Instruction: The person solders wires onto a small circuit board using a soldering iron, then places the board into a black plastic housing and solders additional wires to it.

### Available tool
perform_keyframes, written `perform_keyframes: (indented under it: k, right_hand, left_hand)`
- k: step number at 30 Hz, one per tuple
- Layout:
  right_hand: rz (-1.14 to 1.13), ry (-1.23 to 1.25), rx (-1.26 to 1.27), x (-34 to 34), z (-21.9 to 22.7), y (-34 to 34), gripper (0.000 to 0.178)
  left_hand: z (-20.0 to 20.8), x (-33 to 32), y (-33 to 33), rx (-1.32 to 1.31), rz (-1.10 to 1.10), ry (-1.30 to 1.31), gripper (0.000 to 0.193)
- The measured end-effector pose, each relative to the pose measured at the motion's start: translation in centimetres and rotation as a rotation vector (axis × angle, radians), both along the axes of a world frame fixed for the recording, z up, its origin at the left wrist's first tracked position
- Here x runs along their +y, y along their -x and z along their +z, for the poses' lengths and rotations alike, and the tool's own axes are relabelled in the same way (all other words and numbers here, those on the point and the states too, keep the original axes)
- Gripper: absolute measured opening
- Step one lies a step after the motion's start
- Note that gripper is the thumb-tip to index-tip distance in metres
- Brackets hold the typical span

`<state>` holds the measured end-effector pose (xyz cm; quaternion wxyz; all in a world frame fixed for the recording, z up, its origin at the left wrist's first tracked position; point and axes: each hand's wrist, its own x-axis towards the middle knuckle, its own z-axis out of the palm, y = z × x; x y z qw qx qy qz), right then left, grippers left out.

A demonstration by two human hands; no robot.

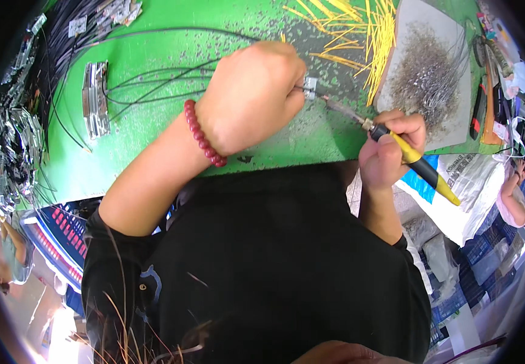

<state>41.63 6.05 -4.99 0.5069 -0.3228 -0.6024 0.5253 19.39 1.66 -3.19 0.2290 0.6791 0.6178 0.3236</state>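
My left hand (256, 94), a red bead bracelet at its wrist, is closed with its back turned up. A thin black wire (153, 82), one of several, runs under it from the left. A dark wire end pokes out by its fingertips, beside a small silvery piece (311, 87). My right hand (393, 148) grips a yellow and black soldering iron (423, 168) like a pen. The iron's tip points left, close to the silvery piece; whether they touch I cannot tell. At the left, a shiny metal strip (95, 100) lies at the wires' other end.
The green worktop (171, 170) is worn. Yellow thin tubes (381, 51) lie at the back, beside a grey board (460, 127) with dark debris. Metal parts (10, 151) and black wires (62, 36) are heaped at left. Hand tools (487, 97) lie far right.
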Motion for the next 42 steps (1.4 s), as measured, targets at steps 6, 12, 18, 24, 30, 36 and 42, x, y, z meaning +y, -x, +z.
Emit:
perform_keyframes:
  k: [6,12,18,24,30,36,42]
  right_hand:
    - [0.022,0.026,-0.049,-0.4,0.6,-0.8,0.021]
    - [-0.035,-0.007,-0.052,0.0,-0.4,-1.2,0.033]
    - [0.024,0.067,-0.025,-0.2,-0.4,-1.3,0.025]
    - [0.043,0.032,-0.082,0.0,-0.2,-1.1,0.023]
    - [0.062,0.019,-0.071,0.1,0.0,-0.8,0.025]
    - [0.065,0.016,-0.092,0.1,-0.2,-1.0,0.024]
    - [0.05,0.009,-0.107,0.1,-0.2,-0.9,0.024]
  left_hand:
    - [0.7,-0.1,0.0,0.007,0.008,0.052,0.008]
    - [0.8,0.0,0.0,0.003,0.003,0.099,0.008]
    - [1.4,0.1,0.2,0.022,-0.002,0.114,0.008]
    - [1.4,0.3,0.7,0.008,-0.074,0.092,0.009]
    - [1.8,1.1,0.7,0.119,-0.114,0.139,0.01]
    - [1.5,1.6,0.7,0.128,-0.139,0.151,0.013]
    - [1.6,1.7,0.6,0.162,-0.127,0.164,0.014]
